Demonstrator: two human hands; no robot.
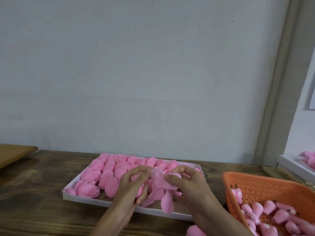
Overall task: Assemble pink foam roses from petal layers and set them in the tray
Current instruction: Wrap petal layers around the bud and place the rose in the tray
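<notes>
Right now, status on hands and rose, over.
Left hand and right hand pinch petal layer over white tray. Orange basket of buds right, not blocking.

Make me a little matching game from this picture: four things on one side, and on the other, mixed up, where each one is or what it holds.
Things:
1. white tray
2. orange basket
3. held petal layer
4. wooden board

Places or states:
A. at the far left edge of the view
B. pinched between the left hand and the right hand
C. on the right, holding pink rose buds
D. in the middle of the table, full of pink petal layers

Pairs: 1-D, 2-C, 3-B, 4-A.
</notes>
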